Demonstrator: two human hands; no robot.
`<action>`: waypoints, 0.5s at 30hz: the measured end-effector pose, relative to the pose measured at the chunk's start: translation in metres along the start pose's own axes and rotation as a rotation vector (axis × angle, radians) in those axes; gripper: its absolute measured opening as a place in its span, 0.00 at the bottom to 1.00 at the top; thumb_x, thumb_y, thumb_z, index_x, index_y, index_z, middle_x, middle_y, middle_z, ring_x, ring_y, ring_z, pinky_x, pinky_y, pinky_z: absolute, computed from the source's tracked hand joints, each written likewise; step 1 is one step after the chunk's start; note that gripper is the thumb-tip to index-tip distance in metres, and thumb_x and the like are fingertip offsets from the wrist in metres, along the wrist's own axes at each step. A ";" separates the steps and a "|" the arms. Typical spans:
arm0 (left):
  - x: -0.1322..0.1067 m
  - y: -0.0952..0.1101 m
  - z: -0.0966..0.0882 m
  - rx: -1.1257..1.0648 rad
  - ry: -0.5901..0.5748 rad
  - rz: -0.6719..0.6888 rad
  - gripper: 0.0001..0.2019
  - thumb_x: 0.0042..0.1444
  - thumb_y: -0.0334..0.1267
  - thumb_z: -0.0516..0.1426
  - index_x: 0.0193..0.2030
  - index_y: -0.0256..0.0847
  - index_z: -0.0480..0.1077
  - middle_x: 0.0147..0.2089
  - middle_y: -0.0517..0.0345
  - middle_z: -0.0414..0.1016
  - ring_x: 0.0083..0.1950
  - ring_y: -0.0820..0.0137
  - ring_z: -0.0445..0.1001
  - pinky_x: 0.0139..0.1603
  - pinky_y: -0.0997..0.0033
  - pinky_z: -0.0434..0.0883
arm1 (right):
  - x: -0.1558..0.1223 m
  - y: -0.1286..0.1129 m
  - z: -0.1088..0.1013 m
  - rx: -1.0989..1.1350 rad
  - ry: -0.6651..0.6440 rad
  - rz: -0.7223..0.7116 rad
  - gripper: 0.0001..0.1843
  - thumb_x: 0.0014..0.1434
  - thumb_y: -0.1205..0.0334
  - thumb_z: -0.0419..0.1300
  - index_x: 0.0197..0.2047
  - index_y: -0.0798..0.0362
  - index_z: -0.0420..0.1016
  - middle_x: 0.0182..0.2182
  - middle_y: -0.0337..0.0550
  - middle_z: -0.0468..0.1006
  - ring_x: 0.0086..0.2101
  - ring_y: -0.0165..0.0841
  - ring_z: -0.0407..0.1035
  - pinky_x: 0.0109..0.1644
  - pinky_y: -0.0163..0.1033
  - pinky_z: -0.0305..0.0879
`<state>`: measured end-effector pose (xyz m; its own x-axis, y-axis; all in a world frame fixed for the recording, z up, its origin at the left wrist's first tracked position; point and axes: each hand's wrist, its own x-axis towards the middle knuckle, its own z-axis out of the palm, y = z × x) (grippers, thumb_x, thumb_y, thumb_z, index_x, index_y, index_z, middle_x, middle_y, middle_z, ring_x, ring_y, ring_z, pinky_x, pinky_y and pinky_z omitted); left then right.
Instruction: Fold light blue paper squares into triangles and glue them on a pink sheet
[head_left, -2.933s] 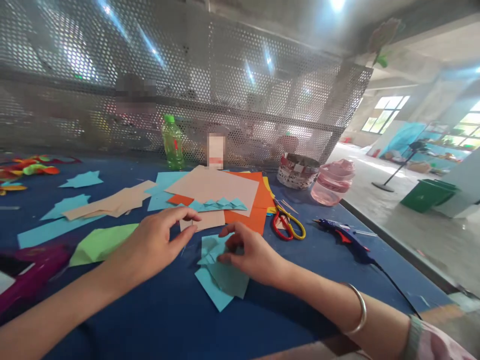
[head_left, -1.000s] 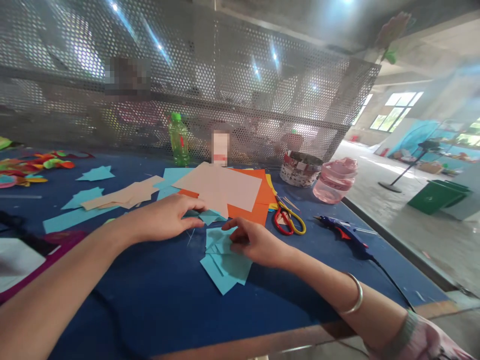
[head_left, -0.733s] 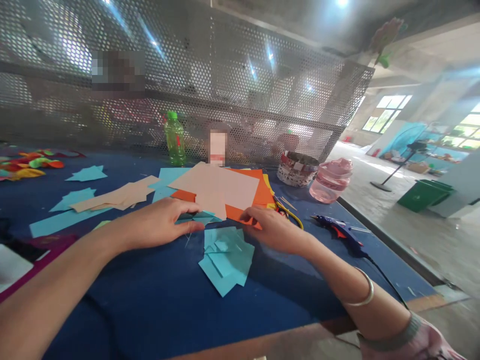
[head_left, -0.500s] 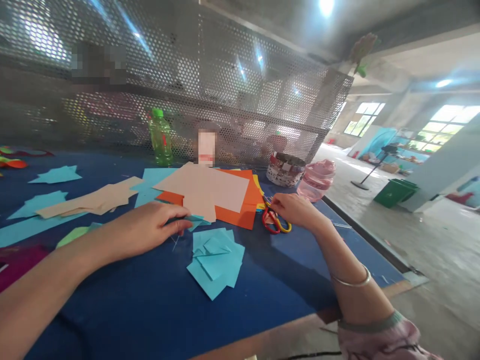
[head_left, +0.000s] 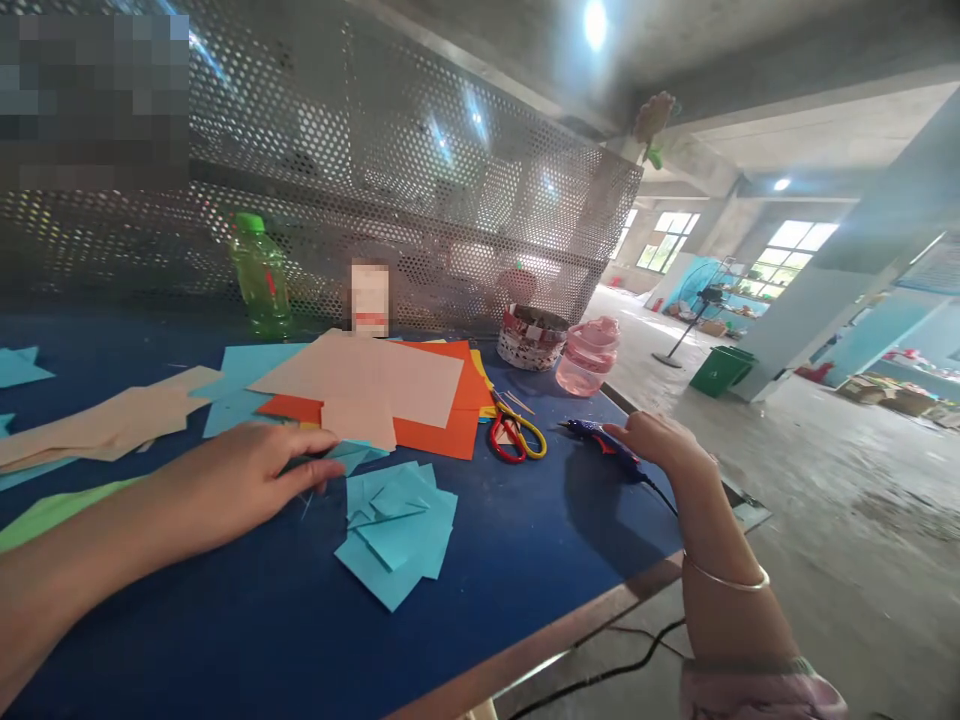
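My right hand [head_left: 661, 443] lies over the blue glue gun [head_left: 596, 438] near the table's right edge, fingers curled onto its body. My left hand [head_left: 238, 474] rests on the blue table [head_left: 525, 540], fingertips pinching a small folded light-blue paper piece [head_left: 352, 455]. A pile of folded light-blue paper pieces [head_left: 394, 520] lies just right of that hand. Red and yellow scissors [head_left: 514, 435] lie between the pile and the glue gun.
Beige and orange sheets [head_left: 375, 385] are stacked behind the pile. A green bottle [head_left: 259, 272], a round tin [head_left: 531, 337] and a pink jar [head_left: 586, 356] stand by the perforated metal screen [head_left: 420, 190]. Beige, blue and green cut-offs [head_left: 90, 430] lie to the left. The glue gun's cord hangs off the edge.
My right hand left the light-blue pile, passed the scissors and reached the glue gun at the right. My left hand stayed on the small blue piece. The view swung right.
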<state>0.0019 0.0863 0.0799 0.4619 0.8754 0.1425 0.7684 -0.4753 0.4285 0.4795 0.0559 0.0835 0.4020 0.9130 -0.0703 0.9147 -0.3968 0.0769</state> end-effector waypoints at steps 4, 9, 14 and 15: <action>0.001 0.008 -0.007 0.001 -0.206 -0.028 0.22 0.62 0.56 0.48 0.34 0.46 0.78 0.35 0.57 0.84 0.36 0.64 0.79 0.36 0.69 0.63 | -0.006 0.016 0.016 0.098 -0.063 -0.026 0.30 0.66 0.42 0.58 0.18 0.52 0.71 0.23 0.48 0.75 0.29 0.38 0.71 0.33 0.40 0.55; 0.001 0.010 -0.007 0.011 -0.199 -0.020 0.22 0.62 0.55 0.48 0.39 0.44 0.79 0.33 0.57 0.83 0.34 0.66 0.77 0.36 0.70 0.60 | -0.003 0.024 0.031 0.306 -0.082 -0.038 0.22 0.60 0.54 0.67 0.19 0.53 0.67 0.19 0.35 0.66 0.24 0.30 0.63 0.30 0.37 0.53; 0.002 0.008 -0.006 0.011 -0.203 -0.024 0.22 0.64 0.53 0.48 0.33 0.42 0.76 0.31 0.57 0.81 0.32 0.68 0.75 0.35 0.71 0.60 | -0.003 0.027 0.038 0.610 -0.097 0.060 0.18 0.68 0.52 0.63 0.31 0.56 0.70 0.23 0.31 0.68 0.21 0.24 0.62 0.27 0.32 0.62; 0.002 0.009 -0.006 0.008 -0.203 -0.024 0.22 0.64 0.52 0.48 0.32 0.42 0.76 0.31 0.57 0.81 0.31 0.68 0.74 0.35 0.71 0.60 | -0.005 0.026 0.037 0.690 -0.085 0.068 0.18 0.67 0.52 0.63 0.31 0.55 0.70 0.22 0.31 0.68 0.21 0.24 0.62 0.26 0.31 0.62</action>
<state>0.0068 0.0845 0.0890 0.5224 0.8512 -0.0514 0.7836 -0.4554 0.4225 0.5029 0.0372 0.0489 0.4351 0.8846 -0.1677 0.6941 -0.4481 -0.5633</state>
